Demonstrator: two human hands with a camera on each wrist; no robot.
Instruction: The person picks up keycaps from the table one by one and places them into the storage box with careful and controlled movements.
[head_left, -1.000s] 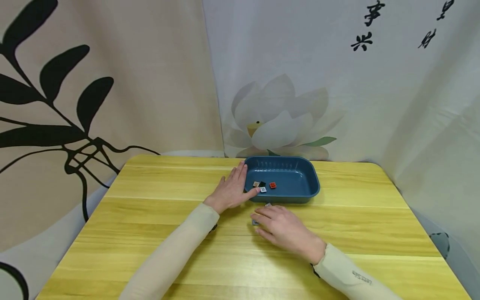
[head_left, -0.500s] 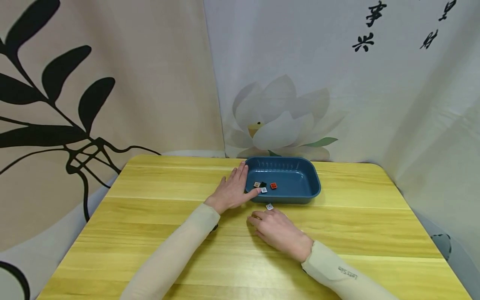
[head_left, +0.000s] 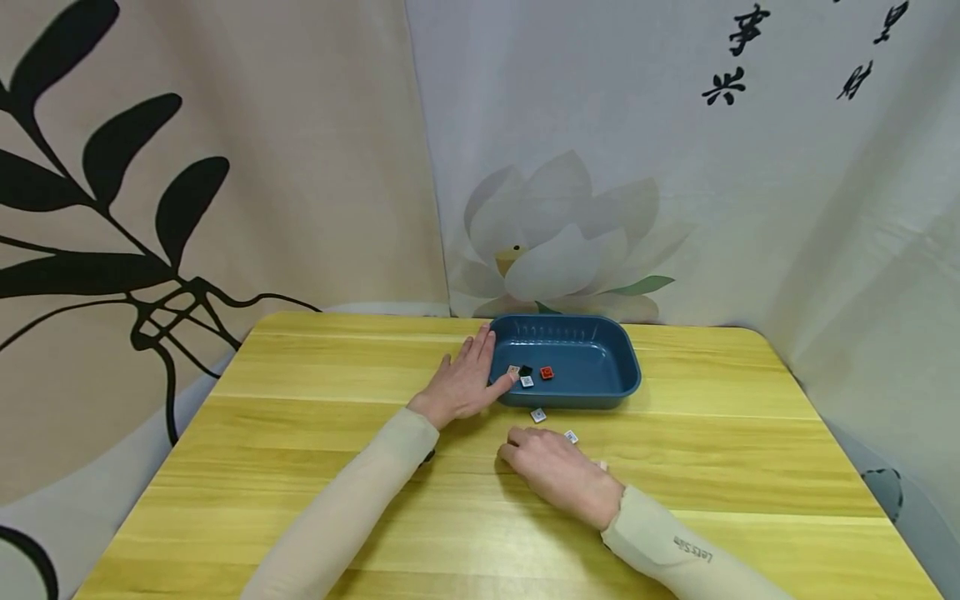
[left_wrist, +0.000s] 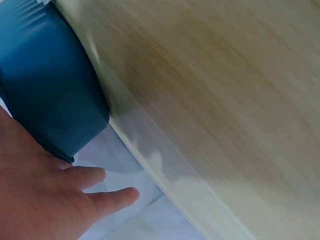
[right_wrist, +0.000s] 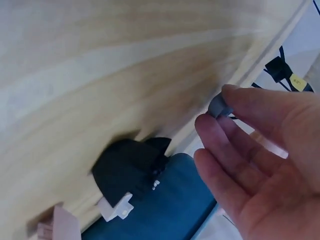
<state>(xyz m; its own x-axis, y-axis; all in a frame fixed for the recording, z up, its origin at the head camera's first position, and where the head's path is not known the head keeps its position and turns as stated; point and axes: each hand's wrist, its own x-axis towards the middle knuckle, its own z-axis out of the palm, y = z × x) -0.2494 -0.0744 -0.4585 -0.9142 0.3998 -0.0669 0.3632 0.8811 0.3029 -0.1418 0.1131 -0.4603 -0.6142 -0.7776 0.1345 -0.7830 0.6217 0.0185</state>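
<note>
A dark blue tray (head_left: 600, 362) sits near the table's far edge. Beside its left end lies my left hand (head_left: 465, 375), fingers extended along the wall and thumb over the near corner. Inside the tray are small square pieces: a red one (head_left: 547, 372), a white one (head_left: 527, 382), a black one (head_left: 525, 371) and a beige one (head_left: 513, 369), partly behind the thumb. My right hand (head_left: 558, 471) is low over the table in front of the tray. In the right wrist view, its thumb and fingertip pinch a small grey piece (right_wrist: 218, 106).
Between tray and right hand lie a white piece (head_left: 538, 415) and another white piece (head_left: 572, 436). A pale piece (head_left: 602, 465) shows behind the right wrist. Close to the right wrist camera are a black piece (right_wrist: 131, 167) and a pinkish piece (right_wrist: 60, 225). A printed curtain (head_left: 337, 167) hangs behind.
My right hand has shifted slightly left and toward me, its fingers closing on the grey piece. White and pale pieces near it have come into view. The left hand keeps its place.
</note>
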